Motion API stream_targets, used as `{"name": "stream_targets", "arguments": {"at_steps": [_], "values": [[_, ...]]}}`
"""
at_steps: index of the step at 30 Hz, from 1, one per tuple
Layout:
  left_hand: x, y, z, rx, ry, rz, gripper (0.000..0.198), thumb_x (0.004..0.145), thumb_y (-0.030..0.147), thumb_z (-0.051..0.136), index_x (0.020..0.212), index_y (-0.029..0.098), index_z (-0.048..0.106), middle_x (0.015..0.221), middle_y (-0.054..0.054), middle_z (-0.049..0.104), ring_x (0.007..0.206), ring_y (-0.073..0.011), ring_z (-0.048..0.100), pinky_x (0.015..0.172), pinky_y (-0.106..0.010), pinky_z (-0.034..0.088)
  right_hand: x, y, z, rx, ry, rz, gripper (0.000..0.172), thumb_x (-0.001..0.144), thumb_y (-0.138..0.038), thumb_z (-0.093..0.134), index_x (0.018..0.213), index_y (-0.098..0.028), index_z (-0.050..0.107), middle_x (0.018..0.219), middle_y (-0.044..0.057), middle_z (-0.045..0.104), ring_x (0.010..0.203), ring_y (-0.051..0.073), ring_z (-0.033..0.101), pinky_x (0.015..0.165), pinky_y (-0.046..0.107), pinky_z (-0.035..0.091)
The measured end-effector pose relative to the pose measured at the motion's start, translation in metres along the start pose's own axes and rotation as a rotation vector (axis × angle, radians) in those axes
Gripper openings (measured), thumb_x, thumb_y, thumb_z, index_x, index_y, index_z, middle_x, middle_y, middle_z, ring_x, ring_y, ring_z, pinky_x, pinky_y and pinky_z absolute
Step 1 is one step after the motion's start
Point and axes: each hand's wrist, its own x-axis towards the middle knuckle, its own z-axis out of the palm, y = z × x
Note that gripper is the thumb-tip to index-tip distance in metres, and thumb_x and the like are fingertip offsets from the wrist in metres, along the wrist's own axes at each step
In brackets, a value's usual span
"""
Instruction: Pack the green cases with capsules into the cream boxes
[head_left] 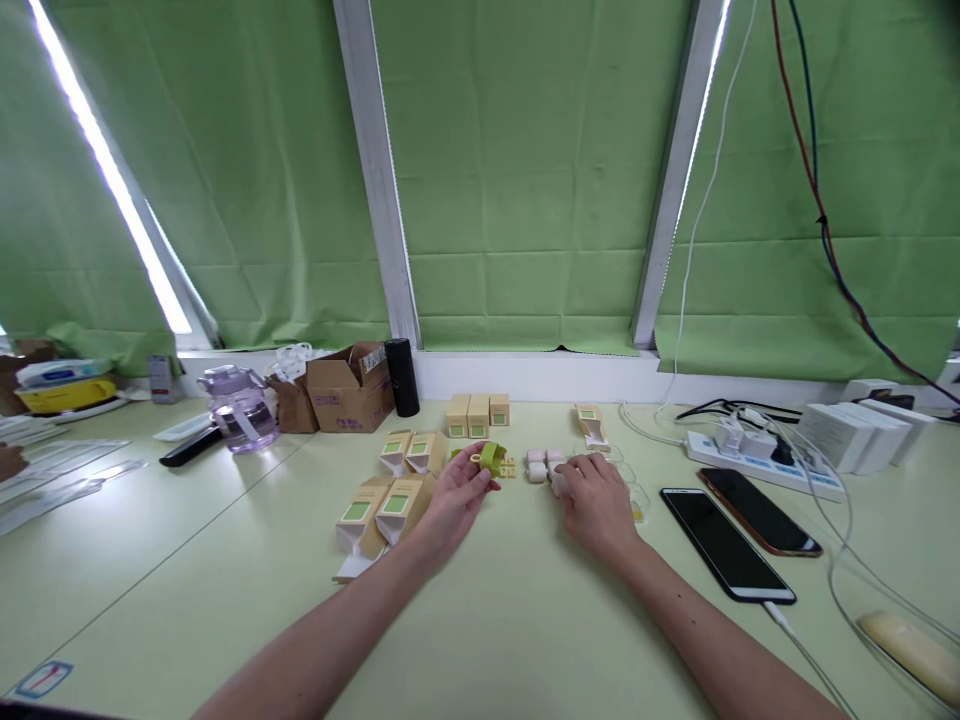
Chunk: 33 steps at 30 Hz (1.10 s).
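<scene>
My left hand (457, 492) pinches a small green piece (491, 457) just above the pale green table (480, 620). My right hand (592, 495) rests on the table with its fingers curled over small white pieces (541, 466). Several tan cartons with green labels lie open to the left of my left hand (390, 500). Three closed tan cartons (478, 414) stand in a row behind my hands. One more open carton (590, 423) lies behind my right hand.
Two phones (724, 545) lie right of my right hand, beside a white power strip (757, 455) with cables and white boxes (855, 430). At the back left are a brown cardboard box (349, 390), a black cylinder (402, 377) and a purple jug (240, 405).
</scene>
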Motion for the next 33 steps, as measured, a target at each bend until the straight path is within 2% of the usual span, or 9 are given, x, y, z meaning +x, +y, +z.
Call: {"name": "stream_targets", "arguments": {"at_steps": [8,19,25,29,33], "values": [[-0.002,0.003,0.004,-0.069,-0.029,-0.037,0.055,0.072,0.011,0.088,0.120,0.021,0.062,0.116,-0.006,0.072,0.101,-0.0163,0.067,0.096,-0.031,0.049,0.000,0.001,0.002,-0.106,-0.078,-0.033,0.034,0.071,0.000,0.064,0.098,-0.020,0.071,0.113,0.012,0.067,0.111,0.030,0.048,0.085,0.037,0.032],[-0.003,0.002,0.005,-0.025,-0.064,-0.042,0.058,0.072,0.012,0.089,0.121,0.022,0.061,0.117,-0.009,0.074,0.098,-0.0169,0.068,0.094,-0.032,0.049,0.001,0.000,0.004,-0.180,-0.081,-0.030,0.017,0.087,-0.010,0.062,0.099,-0.018,0.070,0.111,0.014,0.066,0.110,0.031,0.047,0.085,0.039,0.031],[-0.004,0.003,0.005,0.025,-0.035,-0.025,0.058,0.071,0.014,0.090,0.121,0.022,0.061,0.117,-0.008,0.073,0.098,-0.0165,0.067,0.093,-0.031,0.049,0.002,-0.001,0.004,-0.169,-0.083,-0.024,0.018,0.084,-0.008,0.062,0.098,-0.017,0.070,0.111,0.014,0.065,0.111,0.031,0.048,0.087,0.040,0.033],[-0.001,0.000,0.002,0.056,-0.013,0.005,0.058,0.071,0.016,0.091,0.121,0.022,0.062,0.117,-0.007,0.072,0.102,-0.0181,0.067,0.092,-0.031,0.050,0.001,-0.004,-0.001,-0.023,-0.011,0.028,0.018,0.087,-0.013,0.063,0.103,-0.017,0.068,0.115,0.014,0.064,0.113,0.032,0.048,0.091,0.041,0.037],[-0.001,-0.001,0.002,0.093,0.014,0.030,0.056,0.071,0.016,0.090,0.121,0.021,0.065,0.117,-0.008,0.072,0.105,-0.0189,0.067,0.095,-0.032,0.051,0.002,-0.010,-0.005,0.389,0.139,0.121,0.018,0.093,-0.027,0.062,0.109,-0.020,0.065,0.117,0.012,0.063,0.111,0.030,0.051,0.094,0.042,0.041]]}}
